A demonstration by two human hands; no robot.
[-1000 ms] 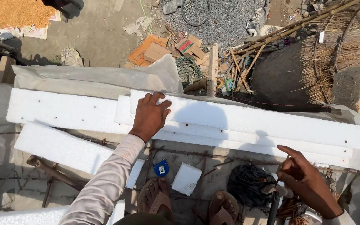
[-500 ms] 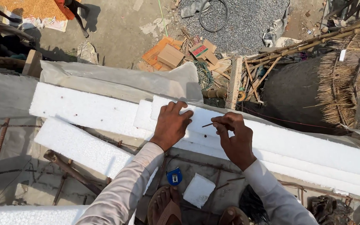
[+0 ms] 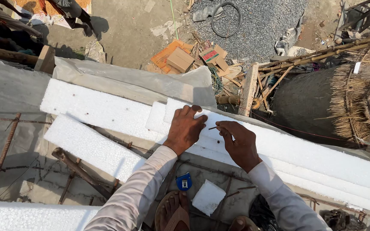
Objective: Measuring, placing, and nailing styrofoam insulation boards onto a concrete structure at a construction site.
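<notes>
1. A thin nail (image 3: 213, 127) lies pinched in the right hand (image 3: 236, 143), pointing left toward the left hand's fingertips.
2. The left hand (image 3: 186, 128) presses flat, fingers spread, on the white foam strip (image 3: 287, 149), whose long axis runs down to the right beneath both hands.
3. Half a second ago the two hands sat in much the same pose; a second ago the right hand was low by the sandals (image 3: 172, 214).
4. A blue tape measure (image 3: 184, 182) lies below the wrists.

Your left hand (image 3: 186, 128) lay flat, fingers spread, mid-frame; your right hand (image 3: 236, 141) sat just beside it, fingertips pinched, both forearms reaching up from below.
</notes>
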